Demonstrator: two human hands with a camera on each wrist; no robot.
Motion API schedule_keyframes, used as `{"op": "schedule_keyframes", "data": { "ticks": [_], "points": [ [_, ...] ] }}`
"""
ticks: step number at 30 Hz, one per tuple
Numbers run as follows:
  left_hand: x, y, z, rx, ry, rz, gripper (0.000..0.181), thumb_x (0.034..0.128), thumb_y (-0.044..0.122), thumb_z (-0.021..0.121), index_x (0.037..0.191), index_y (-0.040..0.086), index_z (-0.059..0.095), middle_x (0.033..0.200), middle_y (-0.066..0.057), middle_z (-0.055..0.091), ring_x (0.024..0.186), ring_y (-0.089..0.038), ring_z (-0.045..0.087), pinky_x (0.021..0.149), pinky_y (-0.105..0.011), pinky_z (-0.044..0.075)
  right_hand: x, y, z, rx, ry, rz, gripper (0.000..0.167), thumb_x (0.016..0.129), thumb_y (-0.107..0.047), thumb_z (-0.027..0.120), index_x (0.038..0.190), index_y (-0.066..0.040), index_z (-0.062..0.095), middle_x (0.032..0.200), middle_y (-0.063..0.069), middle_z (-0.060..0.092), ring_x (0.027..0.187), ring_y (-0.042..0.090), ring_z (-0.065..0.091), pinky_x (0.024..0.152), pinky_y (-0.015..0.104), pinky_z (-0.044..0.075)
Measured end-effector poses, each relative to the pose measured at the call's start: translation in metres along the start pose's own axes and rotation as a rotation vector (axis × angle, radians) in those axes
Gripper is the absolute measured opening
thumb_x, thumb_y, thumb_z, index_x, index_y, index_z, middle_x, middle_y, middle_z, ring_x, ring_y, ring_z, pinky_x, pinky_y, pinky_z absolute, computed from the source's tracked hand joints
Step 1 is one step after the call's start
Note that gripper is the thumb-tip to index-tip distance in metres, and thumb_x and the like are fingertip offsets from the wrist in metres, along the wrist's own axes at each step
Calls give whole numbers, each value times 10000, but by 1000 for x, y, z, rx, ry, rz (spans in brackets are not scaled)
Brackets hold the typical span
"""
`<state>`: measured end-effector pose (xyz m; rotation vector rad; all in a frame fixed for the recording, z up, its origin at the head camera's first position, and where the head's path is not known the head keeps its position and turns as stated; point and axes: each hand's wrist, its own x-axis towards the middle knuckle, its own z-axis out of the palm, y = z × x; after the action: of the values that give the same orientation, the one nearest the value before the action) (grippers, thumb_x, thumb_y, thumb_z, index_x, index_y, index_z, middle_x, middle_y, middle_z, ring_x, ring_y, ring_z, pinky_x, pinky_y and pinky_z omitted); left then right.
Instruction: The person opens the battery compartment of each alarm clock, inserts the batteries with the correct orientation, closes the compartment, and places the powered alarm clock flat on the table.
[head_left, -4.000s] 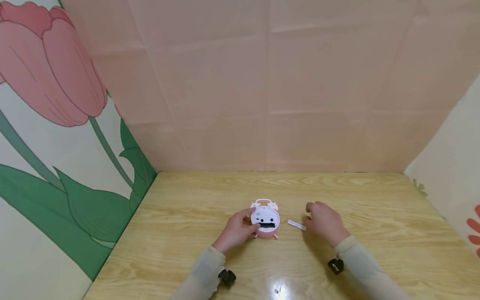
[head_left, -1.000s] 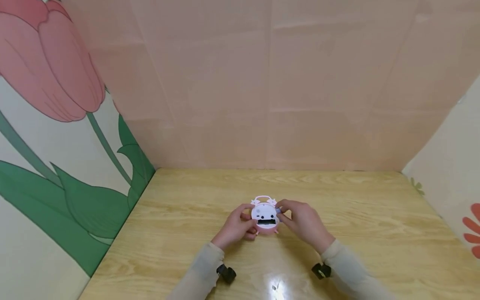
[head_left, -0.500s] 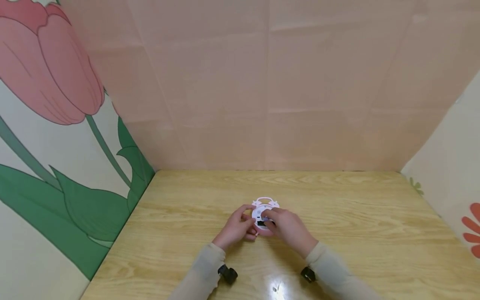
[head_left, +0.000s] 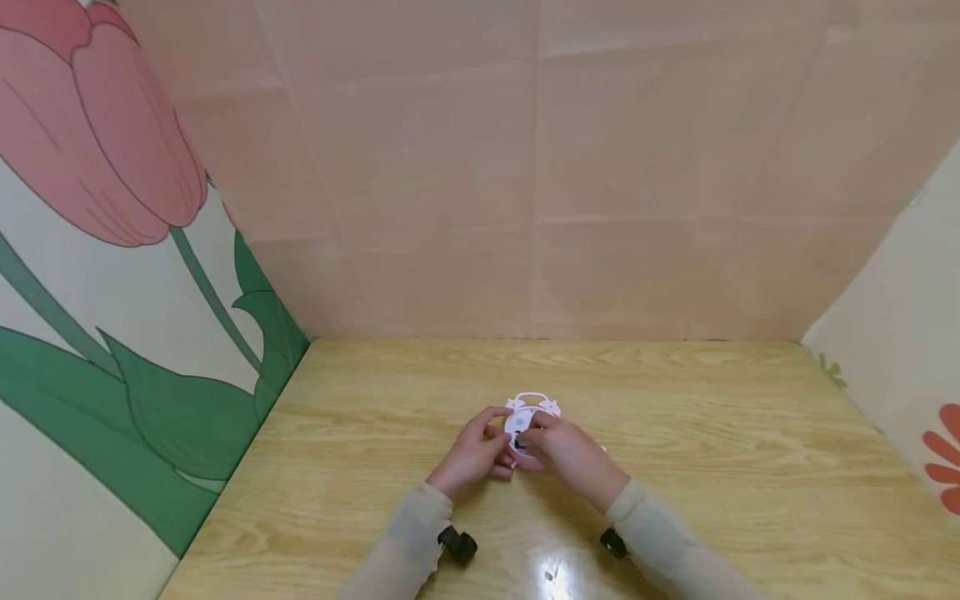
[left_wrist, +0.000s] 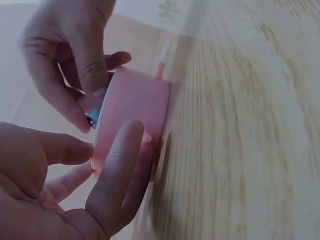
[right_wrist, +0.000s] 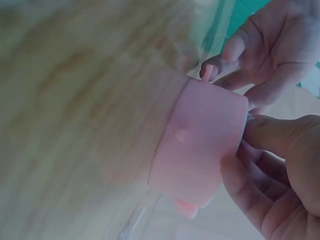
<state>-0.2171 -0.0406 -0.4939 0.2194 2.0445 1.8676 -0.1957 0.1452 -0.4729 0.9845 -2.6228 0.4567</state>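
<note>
A pink alarm clock [head_left: 533,400] with twin bells and a top handle lies face down on the table, its white back upward. My left hand [head_left: 472,454] grips its left side, thumb at the rim of the back and fingers along the pink casing [left_wrist: 132,100]. Over the clock's back, my right hand [head_left: 573,454] pinches a small bluish battery [left_wrist: 93,116] at the dark battery compartment [head_left: 520,442], most of which the fingers hide. How far the battery sits in the slot I cannot tell. In the right wrist view the pink casing [right_wrist: 200,140] hides it.
A sliver of the white battery cover [head_left: 603,448] shows on the wooden table [head_left: 712,400] beyond my right hand. A pink backdrop [head_left: 420,208] rises behind the table, with flower-painted panels [head_left: 195,350] at the sides.
My right hand came from beside the white cover to the clock's right edge with the battery, then moved left over the compartment. My left hand keeps its grip on the clock.
</note>
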Motion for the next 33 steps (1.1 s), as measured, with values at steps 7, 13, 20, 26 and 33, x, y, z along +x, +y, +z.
{"op": "schedule_keyframes", "data": {
  "ticks": [7,13,20,26,33],
  "points": [
    [0,1,1,-8,-1,10,405,1005,13,526,1393,125,510,952,-173,566,693,-226,661,617,-423,620,6,3,3,-30,-35,-44,139,835,-73,806,965,-115,781,912,3,619,806,110,626,702,237,576],
    [1,-1,2,-26,-8,31,410,1001,16,535,1397,117,506,957,-187,573,693,-231,662,609,-437,619,9,4,4,-59,-31,-92,121,807,-39,814,895,-114,781,862,7,624,783,109,617,690,229,566],
    [1,2,0,-15,-7,31,426,997,13,532,1411,111,495,968,-196,578,705,-238,666,613,-437,619,12,3,2,-88,-45,-84,148,788,5,799,807,-136,756,820,8,630,754,112,606,656,234,550],
    [0,1,-2,-21,-13,31,424,991,6,530,1401,109,501,960,-178,580,707,-231,668,626,-435,621,12,0,3,-147,-31,-97,155,751,0,800,778,-143,747,796,13,608,728,120,601,625,218,539],
    [-1,-1,-1,-33,-27,17,424,991,-1,512,1397,124,509,912,-178,596,687,-217,664,614,-410,619,8,-1,4,-101,-43,-48,117,788,-11,775,769,-125,759,832,20,632,761,133,616,649,242,555]
  ]
}}
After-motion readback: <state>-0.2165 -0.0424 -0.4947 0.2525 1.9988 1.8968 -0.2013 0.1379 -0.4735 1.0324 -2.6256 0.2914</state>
